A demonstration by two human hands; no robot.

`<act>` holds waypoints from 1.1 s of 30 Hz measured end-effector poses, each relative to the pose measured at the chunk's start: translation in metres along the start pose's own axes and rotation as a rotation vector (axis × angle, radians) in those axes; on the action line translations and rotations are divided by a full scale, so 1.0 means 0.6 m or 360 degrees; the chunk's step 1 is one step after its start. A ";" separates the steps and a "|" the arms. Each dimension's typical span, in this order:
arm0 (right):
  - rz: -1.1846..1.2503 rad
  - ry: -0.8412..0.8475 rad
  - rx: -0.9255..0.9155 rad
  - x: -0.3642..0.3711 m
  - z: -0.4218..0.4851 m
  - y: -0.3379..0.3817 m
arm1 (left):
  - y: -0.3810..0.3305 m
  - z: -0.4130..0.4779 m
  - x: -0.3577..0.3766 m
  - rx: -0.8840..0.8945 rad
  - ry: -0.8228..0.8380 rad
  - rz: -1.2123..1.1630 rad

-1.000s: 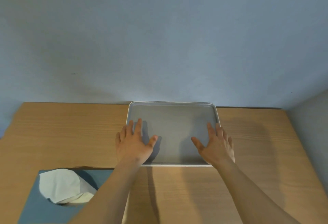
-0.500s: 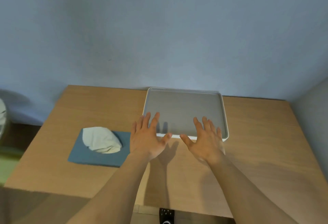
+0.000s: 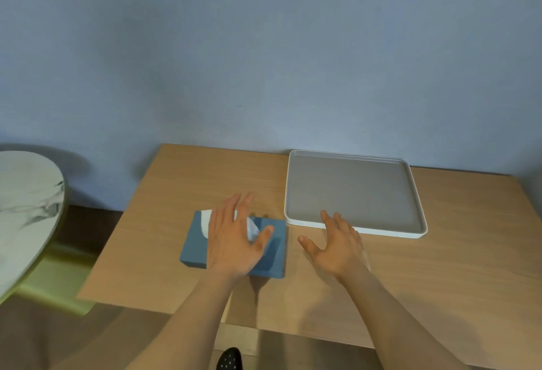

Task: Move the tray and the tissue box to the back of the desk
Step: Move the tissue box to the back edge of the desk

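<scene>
A grey tray with a white rim (image 3: 355, 227) lies flat at the back right of the wooden desk (image 3: 457, 267), its far edge against the wall. A flat blue tissue box (image 3: 193, 245) with a white tissue sticking out sits near the desk's middle left, to the left of the tray. My left hand (image 3: 234, 240) hovers over the box with fingers spread, hiding much of its top and the tissue. My right hand (image 3: 337, 245) is open above the desk, its fingertips over the tray's near rim. Neither hand holds anything.
A blue-grey wall rises right behind the desk. A round marble-patterned table (image 3: 26, 202) stands to the left, with a yellow-green item (image 3: 58, 278) beneath it. A dark shoe (image 3: 230, 359) shows below the desk's front edge.
Both hands have come off the tray, which stays at the back. My left hand moved left over the tissue box. The view swung left and pulled back.
</scene>
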State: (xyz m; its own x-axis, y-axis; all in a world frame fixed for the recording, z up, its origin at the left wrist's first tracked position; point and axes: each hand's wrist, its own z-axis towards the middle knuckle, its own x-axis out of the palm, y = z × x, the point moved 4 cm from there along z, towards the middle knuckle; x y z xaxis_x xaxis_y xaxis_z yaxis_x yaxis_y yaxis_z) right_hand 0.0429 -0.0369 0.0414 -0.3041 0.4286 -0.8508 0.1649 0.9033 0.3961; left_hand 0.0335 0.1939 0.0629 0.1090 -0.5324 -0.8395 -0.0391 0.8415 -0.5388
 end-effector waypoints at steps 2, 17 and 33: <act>0.0253 -0.0002 0.0100 0.028 0.004 0.032 | 0.054 0.009 -0.021 -0.0101 -0.0031 -0.0074; 0.1182 0.0175 0.0717 0.180 0.001 0.120 | 0.279 -0.007 0.006 -0.1060 0.0439 -0.0682; 0.1059 0.0020 0.0634 0.177 0.002 0.211 | 0.349 0.009 -0.071 -0.0917 0.0336 -0.0662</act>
State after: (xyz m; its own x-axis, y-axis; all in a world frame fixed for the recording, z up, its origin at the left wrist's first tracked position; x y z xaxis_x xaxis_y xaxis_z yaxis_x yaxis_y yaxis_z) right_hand 0.0327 0.1230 0.0005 -0.0328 0.8806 -0.4727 0.6408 0.3815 0.6662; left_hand 0.0258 0.3934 -0.0141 0.0372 -0.8520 -0.5222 -0.5579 0.4158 -0.7182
